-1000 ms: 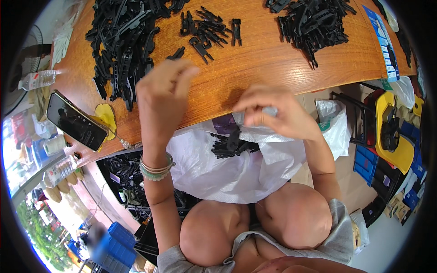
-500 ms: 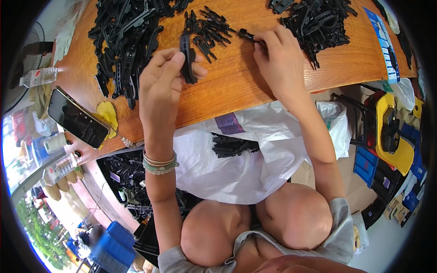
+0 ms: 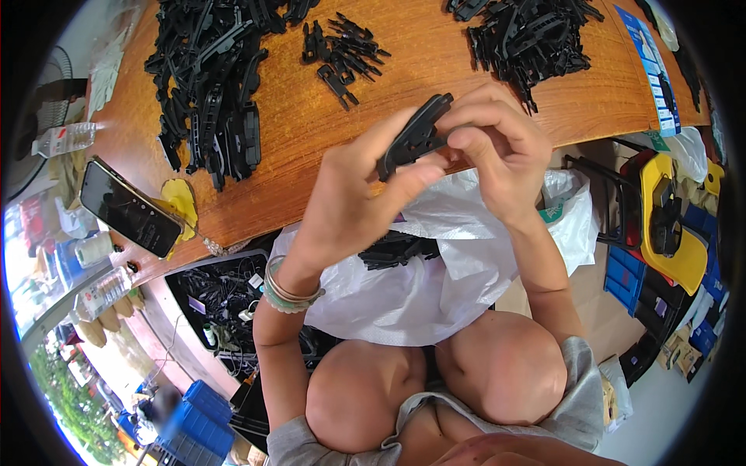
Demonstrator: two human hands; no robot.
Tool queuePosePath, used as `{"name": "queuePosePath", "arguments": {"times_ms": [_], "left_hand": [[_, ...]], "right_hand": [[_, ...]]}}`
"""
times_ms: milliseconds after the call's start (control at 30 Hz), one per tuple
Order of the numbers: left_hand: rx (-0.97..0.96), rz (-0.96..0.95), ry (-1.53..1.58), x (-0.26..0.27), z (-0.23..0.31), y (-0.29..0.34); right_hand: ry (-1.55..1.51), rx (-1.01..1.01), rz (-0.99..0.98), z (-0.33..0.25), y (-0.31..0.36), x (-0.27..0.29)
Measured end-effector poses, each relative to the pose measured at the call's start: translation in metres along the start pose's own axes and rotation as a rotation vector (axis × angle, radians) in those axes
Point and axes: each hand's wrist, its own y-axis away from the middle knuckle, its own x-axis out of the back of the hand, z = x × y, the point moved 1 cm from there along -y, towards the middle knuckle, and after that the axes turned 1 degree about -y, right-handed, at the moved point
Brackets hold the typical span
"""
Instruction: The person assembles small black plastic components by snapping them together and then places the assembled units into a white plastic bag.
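Note:
My left hand (image 3: pixel 350 190) grips a long, slightly curved black plastic part (image 3: pixel 416 138), tilted with its upper end to the right, just above the table's near edge. From the right, my right hand (image 3: pixel 505 151) meets it, thumb and fingers pinched against its side. A small black plastic clip is between those fingertips, mostly hidden by them and by the long part. Beyond my hands, a small group of similar clips (image 3: pixel 339 76) lies on the wooden table (image 3: pixel 303 147).
A big heap of long black parts (image 3: pixel 210 93) lies at left, another black heap (image 3: pixel 536 50) at right. A phone (image 3: pixel 128 206) leans by a yellow holder (image 3: pixel 180 203). A white sack (image 3: pixel 388 311) spreads over my lap. A yellow chair (image 3: pixel 672 241) stands at right.
My right hand has drawn back from the small clip group with one clip. My left hand has moved right and tilted the long part, and both hands now meet.

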Motion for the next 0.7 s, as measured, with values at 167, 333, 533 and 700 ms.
{"name": "queuePosePath", "arguments": {"times_ms": [167,333,533,700], "left_hand": [[-0.133,0.177,-0.498,-0.005,-0.002,0.005],[-0.175,0.067,-0.521,0.005,0.003,0.008],[-0.202,0.063,-0.573,0.005,-0.004,0.008],[-0.136,0.106,-0.54,0.007,-0.004,0.011]], "right_hand": [[-0.11,-0.018,0.036,0.007,0.008,-0.005],[0.15,0.116,0.039,0.001,0.006,-0.002],[0.187,0.136,-0.111,0.006,0.011,0.001],[0.219,0.046,-0.113,0.0,0.01,0.0]]}}
